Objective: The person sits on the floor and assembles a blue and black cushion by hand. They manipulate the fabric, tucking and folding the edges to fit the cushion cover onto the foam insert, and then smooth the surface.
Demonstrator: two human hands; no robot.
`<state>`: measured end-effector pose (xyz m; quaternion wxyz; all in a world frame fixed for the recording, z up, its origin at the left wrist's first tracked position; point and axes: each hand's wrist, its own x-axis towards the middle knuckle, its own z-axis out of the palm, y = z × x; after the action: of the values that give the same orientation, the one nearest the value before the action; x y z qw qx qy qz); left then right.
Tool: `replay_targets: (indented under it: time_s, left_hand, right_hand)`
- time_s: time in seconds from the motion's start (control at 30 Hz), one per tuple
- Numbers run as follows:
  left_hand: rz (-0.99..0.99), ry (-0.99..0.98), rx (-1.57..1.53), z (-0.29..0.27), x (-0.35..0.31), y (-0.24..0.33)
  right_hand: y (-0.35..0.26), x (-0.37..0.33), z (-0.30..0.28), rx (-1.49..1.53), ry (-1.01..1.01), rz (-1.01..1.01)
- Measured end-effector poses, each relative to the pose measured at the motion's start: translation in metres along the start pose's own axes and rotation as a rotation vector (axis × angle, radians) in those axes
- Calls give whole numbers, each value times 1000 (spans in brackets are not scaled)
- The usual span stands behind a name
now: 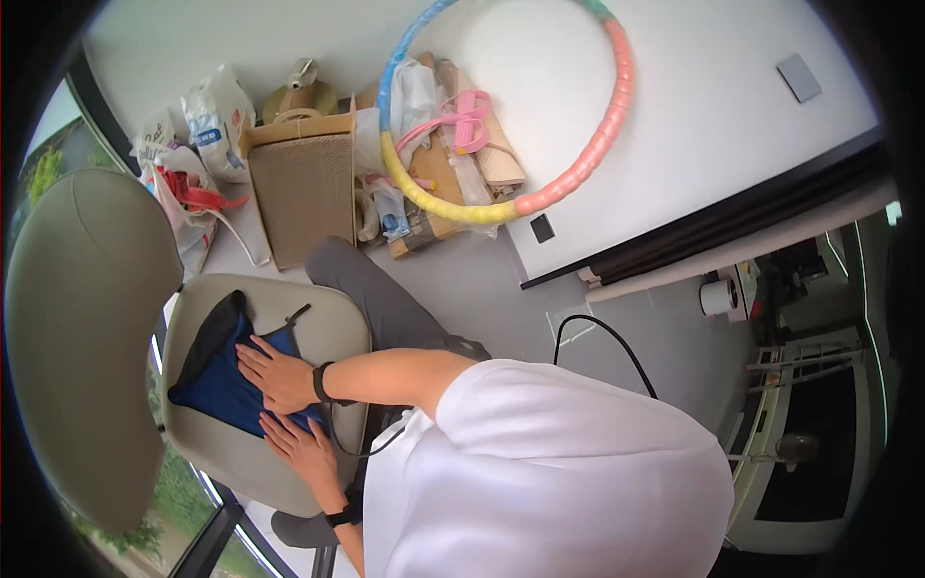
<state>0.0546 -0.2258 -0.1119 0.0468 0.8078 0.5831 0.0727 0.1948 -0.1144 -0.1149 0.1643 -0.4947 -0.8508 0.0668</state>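
A dark blue cloth piece with black edging (220,380) lies on the beige seat of a chair (289,491). A short black strap or cord end sticks out at its far corner. My right hand (277,378) lies flat on the cloth, fingers stretched toward the black band. Just below it in the picture, my left hand (301,455) rests palm down on the cloth's near edge, fingers extended. Both hands are open, and neither grips the fabric. Dark bands circle both wrists, and a thin black cable hangs by the right one. Whether the cloth is folded, I cannot tell.
The chair's backrest (87,347) stands at the left by a window. Beyond the seat are a cardboard box (303,193), plastic bags (217,125), and a colourful hoop (578,164) against the white wall. A black cable (617,342) arcs behind my white sleeve.
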Motion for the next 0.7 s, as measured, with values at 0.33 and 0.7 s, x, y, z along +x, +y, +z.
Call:
replay_targets:
  time_s: [0.33,0.7]
  left_hand:
    - [-7,-57,54,9,1,0]
    - [21,-73,141,20,14,-9]
  right_hand:
    - [5,-2,-1,74,42,42]
    - [16,-49,28,-77,86,-3]
